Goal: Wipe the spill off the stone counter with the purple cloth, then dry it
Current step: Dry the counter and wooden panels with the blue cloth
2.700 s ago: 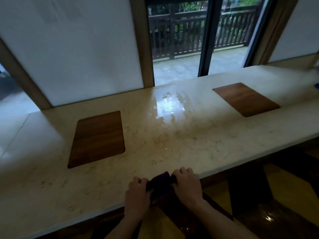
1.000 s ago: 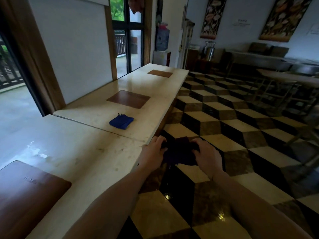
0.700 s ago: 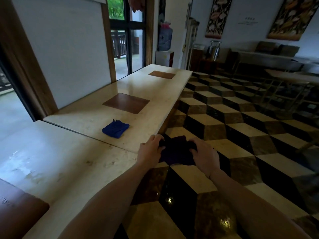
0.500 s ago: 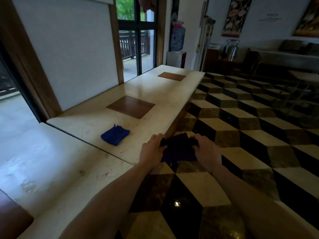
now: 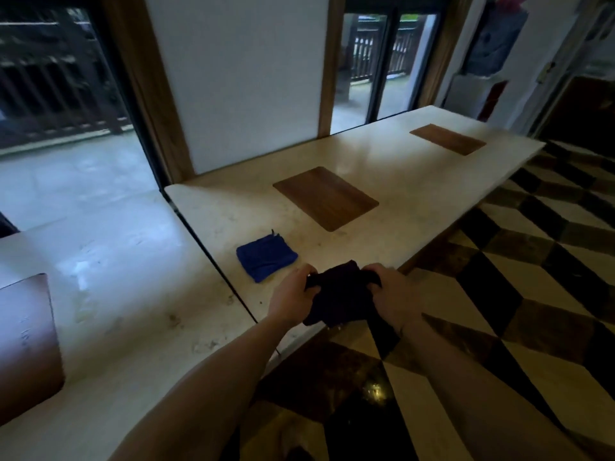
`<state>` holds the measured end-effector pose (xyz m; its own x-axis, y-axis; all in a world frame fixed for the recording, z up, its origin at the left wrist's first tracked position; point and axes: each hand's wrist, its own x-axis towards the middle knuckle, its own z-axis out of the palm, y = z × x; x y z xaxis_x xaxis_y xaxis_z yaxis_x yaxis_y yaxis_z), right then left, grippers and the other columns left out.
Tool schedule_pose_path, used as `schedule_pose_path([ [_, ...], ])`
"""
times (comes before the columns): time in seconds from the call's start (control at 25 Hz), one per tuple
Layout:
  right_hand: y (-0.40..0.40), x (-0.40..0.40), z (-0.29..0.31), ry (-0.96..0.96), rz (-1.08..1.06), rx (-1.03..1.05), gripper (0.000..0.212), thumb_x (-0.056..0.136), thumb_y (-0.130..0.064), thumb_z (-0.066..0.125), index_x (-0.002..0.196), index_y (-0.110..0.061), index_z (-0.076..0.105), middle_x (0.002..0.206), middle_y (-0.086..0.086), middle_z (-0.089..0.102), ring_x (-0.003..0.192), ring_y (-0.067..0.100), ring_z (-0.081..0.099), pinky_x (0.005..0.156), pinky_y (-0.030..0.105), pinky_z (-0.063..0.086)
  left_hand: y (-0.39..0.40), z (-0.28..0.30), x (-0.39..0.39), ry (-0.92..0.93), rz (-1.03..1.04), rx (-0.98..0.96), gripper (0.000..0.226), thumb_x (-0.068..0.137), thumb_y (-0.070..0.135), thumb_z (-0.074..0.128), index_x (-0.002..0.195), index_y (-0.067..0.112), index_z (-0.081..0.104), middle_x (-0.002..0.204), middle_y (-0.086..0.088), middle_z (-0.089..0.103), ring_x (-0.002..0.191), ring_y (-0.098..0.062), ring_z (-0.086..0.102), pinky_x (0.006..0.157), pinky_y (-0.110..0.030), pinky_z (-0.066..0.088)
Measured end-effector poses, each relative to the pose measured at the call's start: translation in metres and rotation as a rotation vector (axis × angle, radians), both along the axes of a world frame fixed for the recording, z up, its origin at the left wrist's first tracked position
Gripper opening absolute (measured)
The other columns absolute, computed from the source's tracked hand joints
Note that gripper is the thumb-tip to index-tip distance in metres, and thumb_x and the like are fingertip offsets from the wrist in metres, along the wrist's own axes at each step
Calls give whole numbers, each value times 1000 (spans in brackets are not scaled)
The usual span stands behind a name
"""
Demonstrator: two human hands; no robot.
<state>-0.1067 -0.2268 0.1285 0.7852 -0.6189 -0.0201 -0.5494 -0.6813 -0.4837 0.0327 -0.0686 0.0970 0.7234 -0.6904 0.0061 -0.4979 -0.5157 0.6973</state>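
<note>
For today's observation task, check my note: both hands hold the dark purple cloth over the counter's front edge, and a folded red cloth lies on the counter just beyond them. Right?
One detail is wrong. The folded cloth on the counter is blue, not red, as the head view shows. Left hand and right hand do hold the purple cloth.

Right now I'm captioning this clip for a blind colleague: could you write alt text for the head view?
Both hands, left hand and right hand, grip a bunched purple cloth at the front edge of a pale stone counter. A folded blue cloth lies just beyond the left hand, with two wooden inlays farther along.
</note>
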Motion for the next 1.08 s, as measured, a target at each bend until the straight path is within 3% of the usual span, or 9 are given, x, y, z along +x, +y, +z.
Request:
schedule_pose_path([
  [0.28,-34,112,-48,166,112,112,34,96,-16,49,124,-31,61,119,2,64,106,25,59,91,45,50,-23,-62,86,204,180,135,25,96,17,59,120,17,54,117,-6,61,91,-17,51,73,-30,41],
  [0.44,-52,164,-70,295,196,225,34,94,-18,51,119,-38,64,118,-2,67,105,23,61,93,44,49,-19,-82,113,313,261,228,25,94,20,61,118,22,54,111,-3,61,91,-18,54,73,-32,45],
  [0.6,-65,215,-89,404,366,188,35,94,-17,51,117,-41,63,118,-4,66,105,22,60,93,40,46,-17,-92,125,293,347,318,25,95,23,59,119,23,54,111,-3,60,99,-23,59,82,-40,52],
  [0.68,-69,223,-101,489,489,102,33,94,-16,48,115,-39,59,116,-4,65,103,22,59,90,39,45,-14,-95,123,280,372,366,25,95,27,59,120,27,54,114,-1,57,103,-23,58,85,-37,51],
  [0.92,-99,252,-115,684,785,111,28,84,-25,48,109,-35,56,112,-2,64,103,22,60,90,40,49,-27,-89,108,274,496,488,39,95,38,56,133,30,48,137,1,47,112,-20,57,92,-37,53],
  [1.08,-110,290,-112,824,973,64,11,77,-38,61,87,-33,58,96,-4,65,96,21,63,84,39,52,-33,-80,112,330,597,416,38,93,52,55,123,28,57,124,6,52,107,-14,55,88,-31,50],
])
